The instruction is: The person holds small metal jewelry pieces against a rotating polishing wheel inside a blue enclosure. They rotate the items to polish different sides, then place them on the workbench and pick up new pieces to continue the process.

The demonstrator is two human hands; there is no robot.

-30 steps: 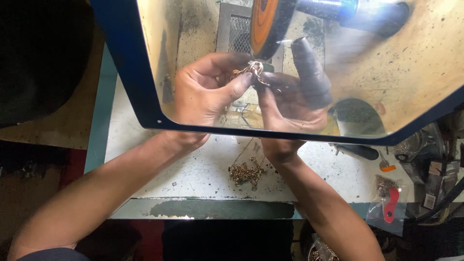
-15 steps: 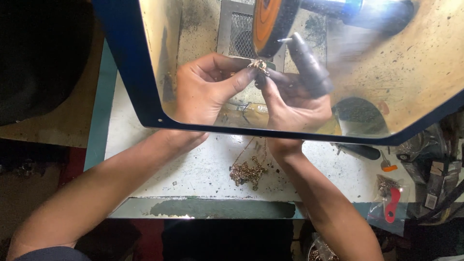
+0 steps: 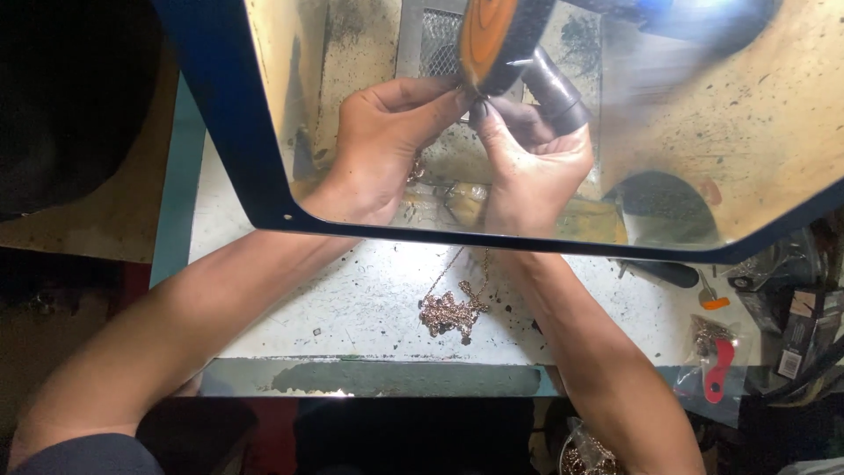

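Fingertips of the left hand [image 3: 378, 145] and right hand [image 3: 532, 154] are pinching together just under the orange polishing wheel [image 3: 492, 40], closing on a small piece too hidden to make out. A thin chain [image 3: 453, 308] is hanging from below the hands and piling in a coppery heap on the speckled white bench [image 3: 352, 299], well below the wheel. A clear scratched shield with a blue frame [image 3: 237, 141] is covering the wheel and both hands. Far right of the wheel, a clear plastic bag with a red tag [image 3: 716, 365] is lying on the bench.
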